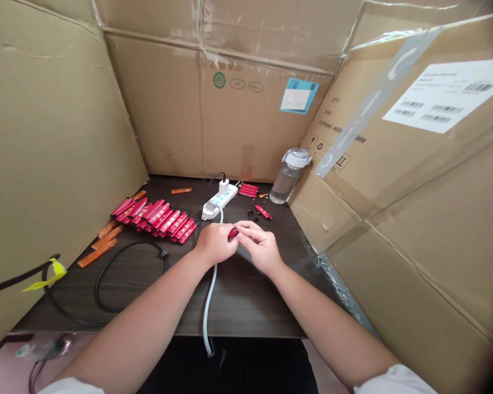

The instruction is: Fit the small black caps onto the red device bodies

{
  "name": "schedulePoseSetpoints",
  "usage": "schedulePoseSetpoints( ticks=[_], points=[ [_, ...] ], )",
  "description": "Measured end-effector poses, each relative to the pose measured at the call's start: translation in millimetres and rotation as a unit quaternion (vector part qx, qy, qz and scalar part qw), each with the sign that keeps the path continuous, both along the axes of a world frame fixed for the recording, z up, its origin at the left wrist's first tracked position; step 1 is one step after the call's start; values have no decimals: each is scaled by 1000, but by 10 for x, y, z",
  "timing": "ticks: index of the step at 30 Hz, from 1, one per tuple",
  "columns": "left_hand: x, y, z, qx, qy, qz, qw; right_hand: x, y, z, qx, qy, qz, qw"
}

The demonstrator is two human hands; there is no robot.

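My left hand and my right hand meet over the middle of the dark table. Both are closed on one small red piece held between their fingertips. A row of several red pieces lies to the left of my hands. Another red piece and tiny black bits lie just beyond my right hand. A small stack of red pieces sits further back.
A white power strip with a plug and white cable runs under my left hand. A black cable loops at left. Orange strips lie at left. A clear water bottle stands back right. Cardboard walls enclose the table.
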State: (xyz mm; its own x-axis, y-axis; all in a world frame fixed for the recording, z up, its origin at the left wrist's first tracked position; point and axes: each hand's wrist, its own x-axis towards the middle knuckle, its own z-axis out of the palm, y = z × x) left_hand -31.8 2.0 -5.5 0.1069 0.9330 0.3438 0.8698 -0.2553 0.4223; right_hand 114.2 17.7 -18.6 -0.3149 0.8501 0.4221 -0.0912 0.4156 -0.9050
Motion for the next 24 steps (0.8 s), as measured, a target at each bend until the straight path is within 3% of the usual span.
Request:
schedulePoseSetpoints(
  ticks=[8,14,19,24],
  points=[
    [6,-33,-3,17,9,20,1000,-46,-39,-27,-32,44,35,998],
    [-1,-77,-1,89,30,4,996,-32,-18,-64,-80,97,69,990],
    [7,-99,-5,168,33,-35,985,-30,-51,-13,-67,125,64,988],
    [0,-93,-5,196,41,-47,979,-33,-102,60,-10,70,14,997]
  ],
)
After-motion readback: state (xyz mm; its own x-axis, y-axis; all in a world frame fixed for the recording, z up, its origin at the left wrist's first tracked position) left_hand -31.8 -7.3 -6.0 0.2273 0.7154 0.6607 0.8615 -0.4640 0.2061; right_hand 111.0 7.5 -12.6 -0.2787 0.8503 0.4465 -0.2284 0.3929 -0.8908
